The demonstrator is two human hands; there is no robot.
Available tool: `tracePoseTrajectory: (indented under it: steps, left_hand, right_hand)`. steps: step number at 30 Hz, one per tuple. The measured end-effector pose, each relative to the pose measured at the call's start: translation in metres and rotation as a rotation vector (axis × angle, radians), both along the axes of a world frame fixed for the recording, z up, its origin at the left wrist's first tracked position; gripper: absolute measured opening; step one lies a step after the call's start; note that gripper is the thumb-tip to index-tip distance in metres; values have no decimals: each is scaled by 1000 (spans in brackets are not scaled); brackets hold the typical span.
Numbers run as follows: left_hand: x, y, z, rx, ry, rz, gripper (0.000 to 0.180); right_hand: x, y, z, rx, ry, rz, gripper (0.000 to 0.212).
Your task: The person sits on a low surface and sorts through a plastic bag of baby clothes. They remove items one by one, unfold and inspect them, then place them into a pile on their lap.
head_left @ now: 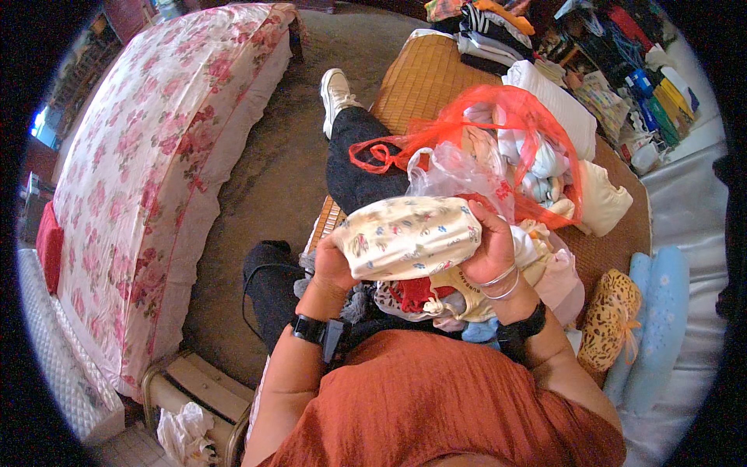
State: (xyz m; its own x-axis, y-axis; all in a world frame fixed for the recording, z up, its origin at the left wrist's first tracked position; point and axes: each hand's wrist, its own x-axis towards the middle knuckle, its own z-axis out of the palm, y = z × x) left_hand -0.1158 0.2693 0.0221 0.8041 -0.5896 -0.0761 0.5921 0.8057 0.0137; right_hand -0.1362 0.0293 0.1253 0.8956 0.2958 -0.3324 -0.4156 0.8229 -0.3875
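Observation:
A cream cloth item (408, 237) with a small coloured print is spread between my hands above my lap. My left hand (333, 263) grips its left end, and my right hand (492, 241) grips the other end with the thumb along the edge. Whether it is folded or a tube-shaped piece, I cannot tell. Just below it, a heap of small clothes (562, 272) lies by my lap, with a red cloth piece (424, 296) among them. Beyond the cloth, a clear plastic bag (451, 175) rests against a red plastic bag (459, 101) holding pale garments.
A woven mat (424, 74) lies under the bags, with stacked folded clothes (498, 43) at its far end. To the right are a leopard-print cushion (611, 319) and a blue cushion (661, 327). A flower-patterned bed (156, 163) and a beige case (210, 381) stand left.

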Motion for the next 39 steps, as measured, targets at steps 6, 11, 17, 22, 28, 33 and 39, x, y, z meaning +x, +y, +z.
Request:
tracePoseTrajectory:
  steps: [6, 11, 17, 22, 28, 33, 39]
  left_hand:
    - [1, 7, 7, 295, -99, 27, 28]
    - [6, -2, 13, 423, -33, 51, 22]
    - [9, -21, 13, 396, -23, -86, 22]
    - [9, -39, 19, 343, -192, -191, 22]
    - [1, -53, 27, 397, -69, -209, 28]
    - [4, -58, 22, 341, 18, -248, 40]
    - [1, -60, 32, 496, -142, -253, 39]
  right_hand:
    - [-11, -31, -6, -40, 58, -95, 36]
    - [-16, -47, -4, -33, 18, -118, 44]
    - [-23, -44, 4, -68, -7, -125, 36]
    - [-29, -38, 6, -309, 42, -120, 19]
    - [-25, -45, 3, -251, 77, -78, 16]
    - [-26, -63, -2, -36, 46, -105, 38]
    - [-31, -80, 1, -334, -23, -287, 38]
